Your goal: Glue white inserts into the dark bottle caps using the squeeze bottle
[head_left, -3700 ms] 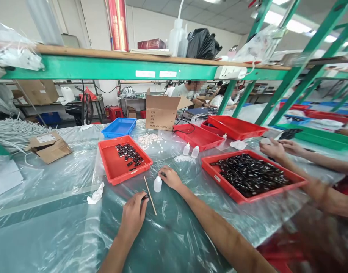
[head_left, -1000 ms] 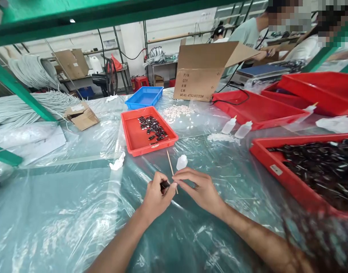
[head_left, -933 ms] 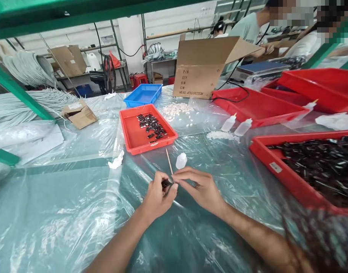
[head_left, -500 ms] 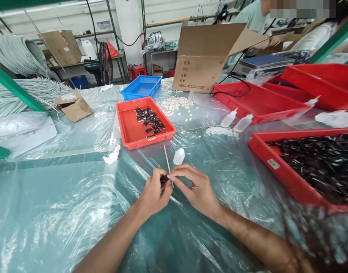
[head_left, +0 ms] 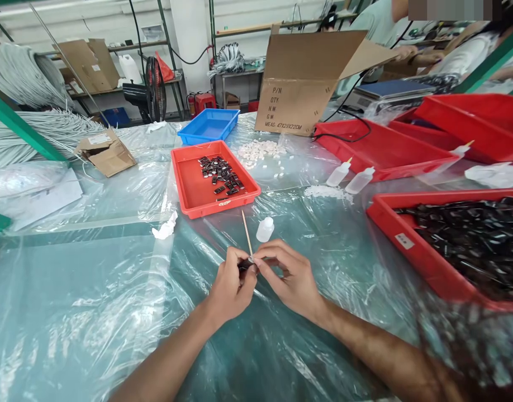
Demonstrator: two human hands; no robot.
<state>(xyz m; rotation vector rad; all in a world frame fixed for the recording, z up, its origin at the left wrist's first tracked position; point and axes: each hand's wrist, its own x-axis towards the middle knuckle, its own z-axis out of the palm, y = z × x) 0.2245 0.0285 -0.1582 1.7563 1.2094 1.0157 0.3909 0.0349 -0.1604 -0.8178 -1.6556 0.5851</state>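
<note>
My left hand [head_left: 231, 285] pinches a small black part [head_left: 245, 262] just above the plastic-covered table. My right hand [head_left: 290, 276] meets it fingertip to fingertip and pinches something tiny at the part's end; I cannot make out what. A thin wooden stick [head_left: 246, 231] lies on the sheet just beyond my fingers. A small white dropper bottle [head_left: 265, 229] stands right of the stick. Behind them a small red tray [head_left: 191, 192] holds several black parts [head_left: 221, 176].
A large red tray [head_left: 390, 229] full of black parts sits at the right. Two dropper bottles [head_left: 348, 176], a pile of white pieces [head_left: 260, 151], a blue tray [head_left: 208, 125], an open carton [head_left: 302, 84], more red trays [head_left: 378, 151] and a crumpled tissue [head_left: 165, 228] lie around. Other people work behind.
My right hand came back from beside the white bottle and joined my left hand at the black part. The camera has tilted down and moved closer to the table.
</note>
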